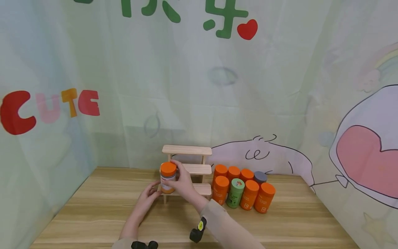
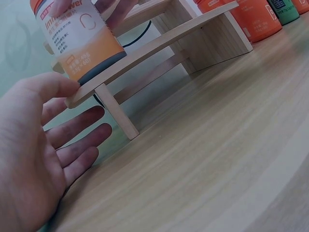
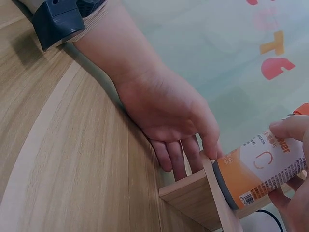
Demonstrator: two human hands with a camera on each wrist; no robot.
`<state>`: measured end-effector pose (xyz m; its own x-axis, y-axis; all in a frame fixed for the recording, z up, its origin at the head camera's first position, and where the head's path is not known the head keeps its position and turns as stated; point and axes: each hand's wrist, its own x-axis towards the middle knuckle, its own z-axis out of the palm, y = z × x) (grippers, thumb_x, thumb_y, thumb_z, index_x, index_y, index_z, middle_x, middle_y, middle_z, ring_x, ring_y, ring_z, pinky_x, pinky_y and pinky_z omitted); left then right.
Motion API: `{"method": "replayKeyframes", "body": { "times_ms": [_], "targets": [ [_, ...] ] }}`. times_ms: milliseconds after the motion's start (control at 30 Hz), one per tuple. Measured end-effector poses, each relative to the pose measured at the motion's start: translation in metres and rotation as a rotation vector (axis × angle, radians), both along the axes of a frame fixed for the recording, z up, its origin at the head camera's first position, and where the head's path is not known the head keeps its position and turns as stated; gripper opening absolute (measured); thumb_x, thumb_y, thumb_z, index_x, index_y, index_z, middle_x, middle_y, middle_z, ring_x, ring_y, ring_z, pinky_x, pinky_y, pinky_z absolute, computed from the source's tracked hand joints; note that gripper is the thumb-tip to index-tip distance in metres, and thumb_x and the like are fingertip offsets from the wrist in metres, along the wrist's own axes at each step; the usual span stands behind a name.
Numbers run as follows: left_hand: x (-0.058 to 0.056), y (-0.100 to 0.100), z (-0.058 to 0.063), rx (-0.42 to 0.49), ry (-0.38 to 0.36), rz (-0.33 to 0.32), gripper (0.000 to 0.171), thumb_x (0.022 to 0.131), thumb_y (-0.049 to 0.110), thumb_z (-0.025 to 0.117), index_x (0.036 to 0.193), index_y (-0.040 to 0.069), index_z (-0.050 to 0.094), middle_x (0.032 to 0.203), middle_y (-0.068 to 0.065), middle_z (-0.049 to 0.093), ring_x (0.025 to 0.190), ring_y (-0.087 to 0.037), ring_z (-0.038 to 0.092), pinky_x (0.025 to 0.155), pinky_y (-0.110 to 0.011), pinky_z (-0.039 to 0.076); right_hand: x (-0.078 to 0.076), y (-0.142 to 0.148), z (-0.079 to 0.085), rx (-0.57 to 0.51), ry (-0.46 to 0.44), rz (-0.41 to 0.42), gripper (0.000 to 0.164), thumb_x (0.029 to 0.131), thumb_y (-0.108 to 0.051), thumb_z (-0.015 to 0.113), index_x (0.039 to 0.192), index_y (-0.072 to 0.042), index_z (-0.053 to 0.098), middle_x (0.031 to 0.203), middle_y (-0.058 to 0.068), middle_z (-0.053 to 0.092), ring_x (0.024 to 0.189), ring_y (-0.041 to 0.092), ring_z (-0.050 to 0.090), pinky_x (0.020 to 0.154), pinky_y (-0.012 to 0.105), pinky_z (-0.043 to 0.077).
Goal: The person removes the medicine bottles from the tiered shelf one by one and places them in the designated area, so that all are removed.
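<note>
My right hand (image 1: 186,186) holds a supplement bottle (image 1: 168,177) with an orange lid and a white and orange label. Its dark base (image 2: 102,67) meets the left end of the bottom tier of a three-tier wooden rack (image 1: 196,168). The bottle stands upright in the head view. My left hand (image 1: 145,200) pinches that same end of the tier, thumb on top beside the base and fingers lower down. In the right wrist view, the left hand (image 3: 166,108) reaches the tier's end while right-hand fingers (image 3: 292,128) grip the bottle's side.
Right of the rack stand several orange bottles (image 1: 249,197), a green bottle (image 1: 235,194) and one with a grey lid (image 1: 260,176). A printed cloth backdrop (image 1: 174,86) rises behind the wood-grain table (image 1: 102,214).
</note>
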<state>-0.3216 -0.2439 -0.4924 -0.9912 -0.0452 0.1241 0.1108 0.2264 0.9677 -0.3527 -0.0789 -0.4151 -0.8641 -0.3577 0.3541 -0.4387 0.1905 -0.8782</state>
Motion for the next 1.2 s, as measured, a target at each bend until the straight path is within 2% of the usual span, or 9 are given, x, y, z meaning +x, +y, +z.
{"method": "replayKeyframes", "body": {
  "times_ms": [200, 333, 400, 533, 733, 867, 1100, 1200],
  "targets": [
    [-0.001, 0.003, 0.000, 0.000, -0.004, -0.006, 0.049, 0.095, 0.011, 0.056, 0.141, -0.002, 0.045, 0.136, -0.029, 0.054, 0.127, -0.037, 0.049, 0.092, -0.030, 0.046, 0.004, 0.012, 0.002, -0.018, 0.010, -0.006, 0.072, 0.082, -0.003, 0.076, 0.144, -0.007, 0.042, 0.134, 0.014, 0.058, 0.119, 0.031, 0.058, 0.102, 0.049, 0.045],
    [-0.003, 0.004, -0.001, 0.004, -0.011, 0.000, 0.049, 0.095, 0.011, 0.057, 0.141, -0.001, 0.046, 0.131, -0.028, 0.058, 0.114, -0.021, 0.055, 0.085, -0.022, 0.046, 0.004, 0.020, 0.001, -0.035, 0.034, -0.003, 0.071, 0.081, -0.006, 0.078, 0.143, -0.011, 0.043, 0.133, 0.013, 0.058, 0.120, 0.031, 0.057, 0.101, 0.049, 0.046],
    [-0.003, 0.004, -0.001, 0.006, -0.015, 0.006, 0.049, 0.095, 0.011, 0.057, 0.141, -0.001, 0.047, 0.129, -0.027, 0.058, 0.108, -0.012, 0.055, 0.083, -0.020, 0.046, 0.004, 0.025, 0.001, -0.039, 0.040, 0.003, 0.071, 0.081, -0.007, 0.078, 0.142, -0.013, 0.044, 0.132, 0.012, 0.058, 0.118, 0.032, 0.058, 0.100, 0.049, 0.047],
    [-0.003, 0.002, -0.001, 0.002, -0.003, 0.005, 0.048, 0.095, 0.010, 0.057, 0.140, -0.003, 0.046, 0.129, -0.028, 0.058, 0.103, -0.002, 0.053, 0.082, -0.018, 0.046, 0.006, 0.035, 0.001, -0.037, 0.040, 0.008, 0.072, 0.081, -0.007, 0.078, 0.144, -0.015, 0.043, 0.131, 0.012, 0.059, 0.114, 0.031, 0.060, 0.098, 0.049, 0.047],
    [-0.003, 0.001, 0.000, 0.003, -0.008, 0.014, 0.048, 0.095, 0.011, 0.057, 0.141, -0.001, 0.046, 0.128, -0.028, 0.059, 0.097, 0.005, 0.053, 0.084, -0.017, 0.045, 0.008, 0.052, -0.003, -0.028, 0.021, -0.031, 0.073, 0.080, -0.008, 0.079, 0.144, -0.009, 0.042, 0.130, 0.014, 0.058, 0.110, 0.030, 0.060, 0.095, 0.047, 0.047],
    [-0.002, 0.000, 0.001, -0.005, -0.012, 0.017, 0.048, 0.096, 0.012, 0.057, 0.141, 0.000, 0.046, 0.129, -0.027, 0.059, 0.097, 0.007, 0.052, 0.085, -0.018, 0.044, 0.012, 0.066, -0.003, -0.019, 0.007, -0.053, 0.074, 0.080, -0.010, 0.079, 0.144, -0.011, 0.042, 0.130, 0.014, 0.058, 0.107, 0.028, 0.061, 0.093, 0.043, 0.049],
    [-0.003, 0.000, 0.000, -0.005, -0.009, 0.014, 0.048, 0.096, 0.012, 0.057, 0.141, -0.001, 0.046, 0.131, -0.029, 0.058, 0.094, 0.011, 0.052, 0.083, -0.018, 0.045, 0.019, 0.088, -0.003, -0.024, 0.021, -0.078, 0.074, 0.080, -0.010, 0.079, 0.143, -0.008, 0.042, 0.130, 0.016, 0.059, 0.112, 0.032, 0.059, 0.092, 0.047, 0.048],
    [-0.004, 0.000, -0.001, 0.008, -0.009, 0.009, 0.048, 0.096, 0.011, 0.056, 0.141, -0.002, 0.045, 0.130, -0.030, 0.058, 0.091, 0.013, 0.052, 0.083, -0.018, 0.045, 0.022, 0.099, -0.005, -0.016, 0.016, -0.090, 0.073, 0.080, -0.010, 0.079, 0.143, -0.010, 0.043, 0.130, 0.015, 0.059, 0.111, 0.032, 0.059, 0.092, 0.045, 0.049]
  ]
}}
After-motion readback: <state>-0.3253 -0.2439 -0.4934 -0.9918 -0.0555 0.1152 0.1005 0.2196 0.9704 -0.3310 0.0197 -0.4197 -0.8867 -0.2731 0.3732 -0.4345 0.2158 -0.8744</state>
